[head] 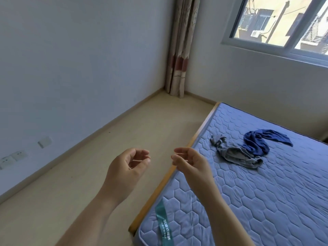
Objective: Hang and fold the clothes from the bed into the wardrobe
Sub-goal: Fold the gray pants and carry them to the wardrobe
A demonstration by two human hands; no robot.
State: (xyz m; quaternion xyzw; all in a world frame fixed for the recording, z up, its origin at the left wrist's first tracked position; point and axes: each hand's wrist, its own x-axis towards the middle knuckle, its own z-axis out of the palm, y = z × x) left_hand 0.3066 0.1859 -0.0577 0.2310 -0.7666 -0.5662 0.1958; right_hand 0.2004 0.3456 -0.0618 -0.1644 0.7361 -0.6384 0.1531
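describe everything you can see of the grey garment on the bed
The grey garment is a crumpled piece of soft, thin-looking grey cloth. It lies in a loose heap on the quilted blue mattress, near the edge that borders the bare floor. Its far end is twisted into a bunch. The blue garment touches its right side, and nothing else touches it.

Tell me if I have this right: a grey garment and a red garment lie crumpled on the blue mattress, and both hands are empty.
Not quite. The head view shows a grey garment and a dark blue garment, not a red one, lying crumpled on the blue mattress. The left hand and right hand are indeed empty.
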